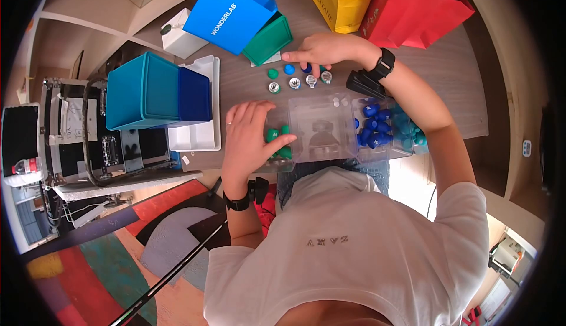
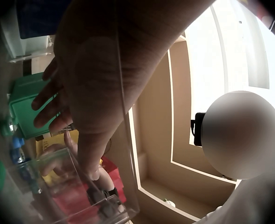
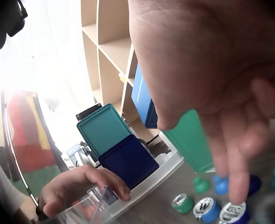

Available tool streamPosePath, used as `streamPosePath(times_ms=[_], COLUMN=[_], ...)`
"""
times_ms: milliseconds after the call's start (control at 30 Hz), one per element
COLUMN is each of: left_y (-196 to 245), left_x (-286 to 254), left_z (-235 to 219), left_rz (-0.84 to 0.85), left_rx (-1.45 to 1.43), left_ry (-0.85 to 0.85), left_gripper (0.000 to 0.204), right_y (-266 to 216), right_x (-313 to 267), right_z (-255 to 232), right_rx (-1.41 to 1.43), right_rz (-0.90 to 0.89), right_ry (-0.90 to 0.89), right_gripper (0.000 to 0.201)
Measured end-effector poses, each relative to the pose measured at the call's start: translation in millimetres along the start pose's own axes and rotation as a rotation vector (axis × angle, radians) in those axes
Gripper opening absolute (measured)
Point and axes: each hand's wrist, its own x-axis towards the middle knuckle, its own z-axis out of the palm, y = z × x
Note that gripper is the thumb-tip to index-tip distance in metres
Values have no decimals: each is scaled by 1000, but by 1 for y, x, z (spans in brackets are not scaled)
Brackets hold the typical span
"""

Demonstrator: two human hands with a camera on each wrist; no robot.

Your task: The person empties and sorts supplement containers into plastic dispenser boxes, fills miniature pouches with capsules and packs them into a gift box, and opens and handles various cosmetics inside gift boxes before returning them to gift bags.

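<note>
My right hand (image 1: 337, 50) reaches over a row of small W-labelled pots in the head view. They are a green pot (image 1: 273, 88), a blue pot (image 3: 206, 210), a dark blue pot (image 3: 234, 213) and a teal one (image 1: 326, 77). One extended fingertip overlaps the dark blue pot's top in the right wrist view. Behind them stand a green cap (image 1: 272, 73), a blue cap (image 1: 289, 69) and a dark blue cap (image 3: 254, 185). My left hand (image 1: 250, 137), fingers loosely extended, lies at the left end of a clear divided box (image 1: 323, 128), thumb over green pieces (image 1: 273, 134).
Blue pieces (image 1: 375, 127) and teal pieces (image 1: 405, 127) fill the box's right sections. Beyond stand a green container (image 1: 269, 40), a blue bag (image 1: 227, 13), a yellow bag (image 1: 339, 2) and a red bag (image 1: 413, 10). Teal and dark blue bins (image 1: 194, 94) stand on a white tray (image 1: 216, 102) at left.
</note>
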Motion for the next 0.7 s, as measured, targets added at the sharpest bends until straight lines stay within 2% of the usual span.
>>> streamPosePath(times_ms=[167,267,333,467,533,633,700], left_y=[0,-1,-1,0,0,0,-1], left_x=[0,0,0,0,0,0,0], left_z=[-1,1,1,0,0,1,1], left_rz=[1,-1,-4,-3,-1,-6,-4], left_rx=[8,5,4,3,5,2,5], left_ry=[-6,-1,3,-1,1,6,8], left_gripper=[66,65,64,63,63,62,62], right_y=[-3,-6,-7,4,12,7,7], right_x=[-2,-5,-6,-1,7,4,3], right_z=[-2,-3,-1,4,2,-2,-3], right_rx=[37,-35,-179,-293,-212,-60,-101], right_rz=[70,137,162,99,54,27,4], right_ry=[65,110,128,240,344,401,405], right_gripper=[89,89,87,84,78,75,74])
